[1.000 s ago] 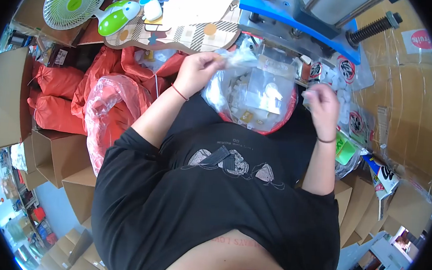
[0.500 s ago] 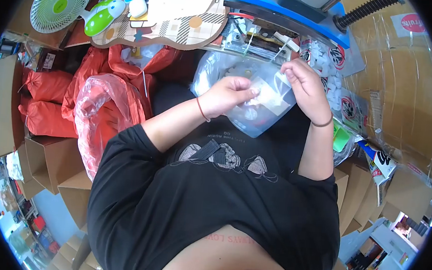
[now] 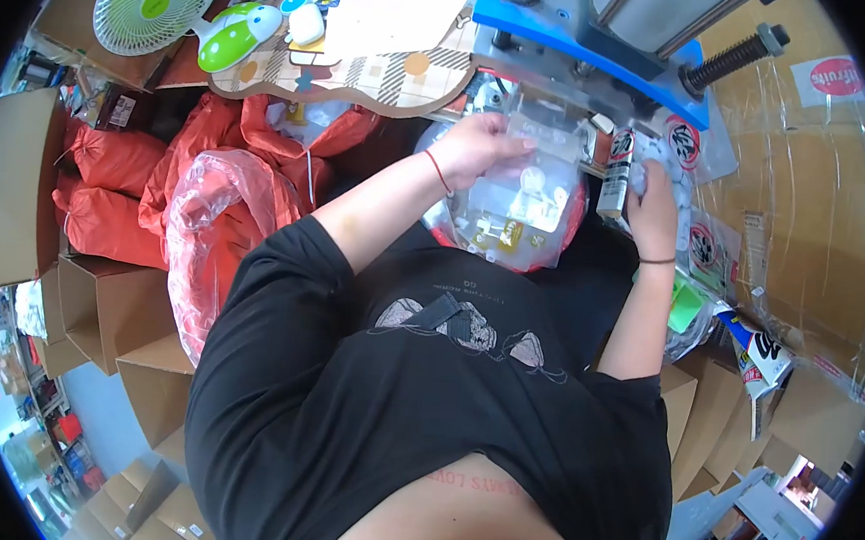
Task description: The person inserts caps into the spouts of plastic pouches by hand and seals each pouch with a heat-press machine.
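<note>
My left hand (image 3: 483, 153) is closed, thumb against fingers, on the upper left edge of a clear plastic bag (image 3: 544, 183). The bag hangs over my lap, and small pale pieces and a yellow-brown patch show in or through it. Behind its lower part curves a red rim (image 3: 578, 220). My right hand (image 3: 654, 210) is at the heap of small white plastic pieces (image 3: 648, 150) on the right, its fingers curled. What lies between those fingers is too small and hidden to name. Beside them stands a white tube with black print (image 3: 615, 177).
A blue-plated press (image 3: 599, 41) with a coil spring stands above the hands. A green and white fan (image 3: 160, 5) sits at the upper left. Red bags (image 3: 112, 197) and cardboard boxes (image 3: 135, 299) crowd the left. A green container (image 3: 686, 306) is near my right forearm.
My right hand has let go of the bag's right side and moved right and down to the white pieces. My left hand has stayed on the bag, shifting slightly up. The view has shifted a little.
</note>
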### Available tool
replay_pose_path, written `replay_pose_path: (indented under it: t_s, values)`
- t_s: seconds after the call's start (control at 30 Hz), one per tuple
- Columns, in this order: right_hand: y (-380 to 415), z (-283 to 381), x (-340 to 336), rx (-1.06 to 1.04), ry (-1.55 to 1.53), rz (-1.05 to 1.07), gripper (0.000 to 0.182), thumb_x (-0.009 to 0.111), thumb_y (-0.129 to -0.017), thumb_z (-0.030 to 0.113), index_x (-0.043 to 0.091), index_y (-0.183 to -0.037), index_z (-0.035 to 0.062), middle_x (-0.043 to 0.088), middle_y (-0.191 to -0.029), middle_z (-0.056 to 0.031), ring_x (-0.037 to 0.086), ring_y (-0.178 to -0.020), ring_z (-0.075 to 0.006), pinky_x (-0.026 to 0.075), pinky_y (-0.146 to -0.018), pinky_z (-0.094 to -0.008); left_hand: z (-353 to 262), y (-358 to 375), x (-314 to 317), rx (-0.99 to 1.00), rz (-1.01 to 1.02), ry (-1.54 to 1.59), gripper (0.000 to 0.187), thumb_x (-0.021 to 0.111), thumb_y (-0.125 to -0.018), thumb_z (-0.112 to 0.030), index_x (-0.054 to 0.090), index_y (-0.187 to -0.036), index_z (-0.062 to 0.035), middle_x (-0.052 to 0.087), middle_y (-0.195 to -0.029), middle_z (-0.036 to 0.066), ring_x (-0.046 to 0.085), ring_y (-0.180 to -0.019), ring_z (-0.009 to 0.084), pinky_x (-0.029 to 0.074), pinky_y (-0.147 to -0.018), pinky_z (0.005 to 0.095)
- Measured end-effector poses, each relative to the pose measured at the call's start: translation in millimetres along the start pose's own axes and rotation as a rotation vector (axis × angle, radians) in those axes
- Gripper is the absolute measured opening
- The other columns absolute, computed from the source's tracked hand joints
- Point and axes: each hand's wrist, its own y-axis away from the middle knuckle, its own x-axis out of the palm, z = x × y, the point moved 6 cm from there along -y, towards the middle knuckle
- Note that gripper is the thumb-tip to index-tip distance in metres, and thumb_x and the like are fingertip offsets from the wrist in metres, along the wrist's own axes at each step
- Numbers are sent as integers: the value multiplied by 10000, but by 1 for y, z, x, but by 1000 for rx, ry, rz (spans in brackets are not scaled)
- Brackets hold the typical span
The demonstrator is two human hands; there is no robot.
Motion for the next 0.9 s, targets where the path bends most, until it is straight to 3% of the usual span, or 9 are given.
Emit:
replay_pose_path:
  t_s: [0.13, 0.17, 0.23, 0.27, 0.37, 0.47, 0.53, 0.67, 0.9]
  values:
    - [0, -15, 3, 137, -70, -37, 356, 638, -892, 59, 544, -1231, 0, 641, -1130, -208, 642, -973, -387, 513, -850, -387, -100, 6, -65, 590, -621, -1052, 471, 739, -874, -280, 517, -1133, 44, 610, -1134, 253, 618, -987, 404, 520, -834, 415]
    - [1, -22, 6, 107, -97, -59, 367, 638, -890, 55, 547, -1242, 0, 645, -1134, -206, 646, -979, -384, 516, -855, -382, -106, -12, -96, 852, -743, -1601, 663, 605, -937, -415, 400, -1439, -32, 487, -1289, 330, 509, -1245, 391, 438, -991, 518]
    - [4, -22, 4, 182, -211, -35, 364, 615, -893, 26, 578, -1255, 10, 645, -1182, -205, 635, -1057, -369, 501, -913, -388, -134, -11, -137, 768, -855, -1807, 703, 513, -946, -537, 394, -1489, -106, 352, -1477, 303, 335, -1407, 407, 322, -1104, 532]
    - [5, -21, 1, 177, -211, -36, 364, 615, -893, 26, 578, -1255, 10, 645, -1182, -205, 635, -1057, -369, 501, -913, -388, -122, -20, -165, 368, -672, -1805, 712, 511, -935, -566, 426, -1469, -104, 344, -1516, 272, 336, -1415, 417, 301, -1130, 504]
    - [10, -11, -20, 14, 37, -150, 323, 578, -905, 6, 606, -1227, 17, 644, -1164, -198, 614, -1091, -354, 474, -958, -400, -87, 28, -119, 588, -517, -2096, 712, 590, -905, -519, 429, -1465, -110, 413, -1486, 221, 403, -1375, 402, 327, -1109, 504]
    - [18, 6, -42, -34, 25, -289, 245, 543, -944, 42, 637, -1170, 26, 646, -1066, -161, 606, -1022, -342, 461, -946, -407, -63, 64, -95, 755, -362, -1997, 444, 600, -896, -149, 563, -1335, -98, 558, -1373, 152, 537, -1257, 335, 432, -1018, 435]
    - [17, 18, -47, 88, -57, -208, 224, 531, -960, 59, 641, -1151, 27, 646, -1027, -158, 610, -996, -334, 464, -918, -401, -63, 73, -99, 730, -447, -1458, 380, 534, -886, -17, 622, -1250, -80, 660, -1186, 157, 612, -1117, 354, 491, -920, 399]
    - [0, 88, -41, -247, -291, -124, 179, 520, -994, 125, 639, -1063, 12, 618, -879, -135, 601, -815, -267, 469, -760, -339, -45, 70, -61, 445, -193, -802, 191, 678, -955, -171, 736, -985, 8, 701, -839, 9, 602, -786, 57, 491, -718, 249]
    - [-22, 130, -31, -31, -820, -13, 152, 635, -967, 116, 653, -1063, -1, 644, -909, -25, 577, -819, -82, 463, -749, -228, -19, 66, 10, 256, -53, -792, 271, 759, -892, -304, 759, -945, -38, 672, -697, 2, 565, -631, 51, 475, -603, 267]
